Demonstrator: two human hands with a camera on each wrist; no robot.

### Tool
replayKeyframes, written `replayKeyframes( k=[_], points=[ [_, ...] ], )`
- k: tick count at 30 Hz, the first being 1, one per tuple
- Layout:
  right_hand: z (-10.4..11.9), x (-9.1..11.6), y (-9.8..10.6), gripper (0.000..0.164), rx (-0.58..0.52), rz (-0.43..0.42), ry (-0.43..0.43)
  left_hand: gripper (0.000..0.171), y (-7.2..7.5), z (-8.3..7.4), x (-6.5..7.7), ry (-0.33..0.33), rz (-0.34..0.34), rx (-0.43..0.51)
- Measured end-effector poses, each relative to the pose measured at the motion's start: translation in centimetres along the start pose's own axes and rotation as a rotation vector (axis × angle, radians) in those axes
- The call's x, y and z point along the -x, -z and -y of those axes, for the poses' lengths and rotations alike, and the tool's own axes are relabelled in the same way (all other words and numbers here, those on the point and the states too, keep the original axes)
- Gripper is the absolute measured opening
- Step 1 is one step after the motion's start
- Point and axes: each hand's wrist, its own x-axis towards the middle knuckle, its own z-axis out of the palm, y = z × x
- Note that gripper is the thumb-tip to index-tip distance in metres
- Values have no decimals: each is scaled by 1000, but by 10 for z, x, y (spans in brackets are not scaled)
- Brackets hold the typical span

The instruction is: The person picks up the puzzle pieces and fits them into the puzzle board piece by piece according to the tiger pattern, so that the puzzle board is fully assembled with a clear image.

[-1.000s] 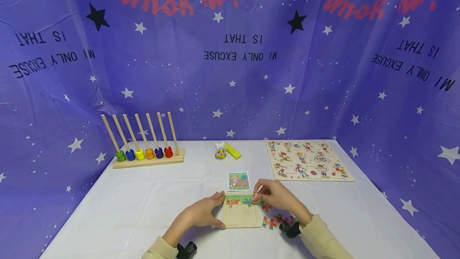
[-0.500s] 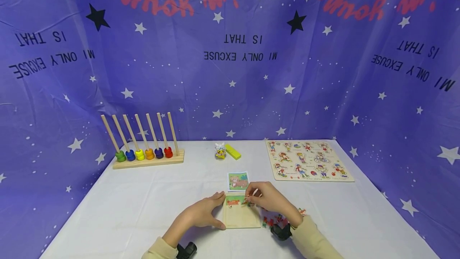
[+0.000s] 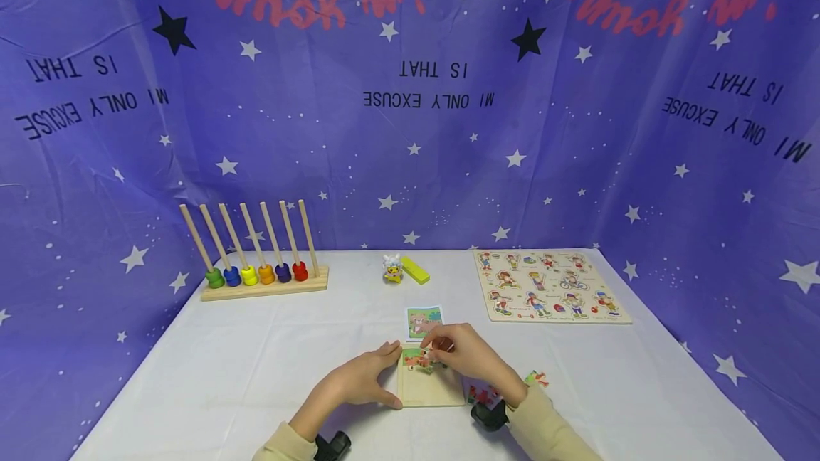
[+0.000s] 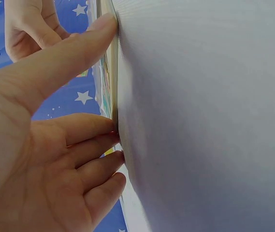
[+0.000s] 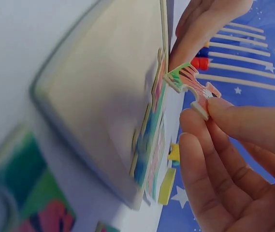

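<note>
My right hand (image 3: pixel 470 354) pinches a jigsaw piece (image 5: pixel 191 82) between thumb and index finger, tilted above the tray. Orange with dark stripes and a green corner mark this piece. Below it is a shallow wooden puzzle tray (image 3: pixel 432 391), its far strip filled with pieces showing green, orange and teal; bare wood shows nearer me. My left hand (image 3: pixel 361 377) spreads along the tray's left side, thumb at the near corner and fingertips against the edge, as the left wrist view also shows. Just beyond the tray lies a printed picture card (image 3: pixel 424 320), partly covered by my right hand.
Loose jigsaw pieces (image 3: pixel 480 395) lie right of the tray, some hidden under my right wrist; another piece (image 3: pixel 537 378) is farther right. Behind stand a bead-and-peg rack (image 3: pixel 265 292), a small figurine (image 3: pixel 392 269), a yellow block (image 3: pixel 416 269) and a wooden picture board (image 3: pixel 551 287).
My right hand has moved left over the tray's far strip, carrying the jigsaw piece. The loose pieces at the right show differently around my wrist. My left hand stays in place.
</note>
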Motion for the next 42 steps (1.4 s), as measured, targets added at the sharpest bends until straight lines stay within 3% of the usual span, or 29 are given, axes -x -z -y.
replayKeyframes(
  k=[8,28,42],
  points=[
    [5,-3,-9,19,-27,29,-38,94,-1,-1,1,-2,-6,-4],
    [9,-4,-25,15,-116,50,-122,94,-1,1,0,-5,-9,-9],
    [9,-4,-23,20,-74,80,-120,94,0,0,-1,3,-4,-13]
  ],
)
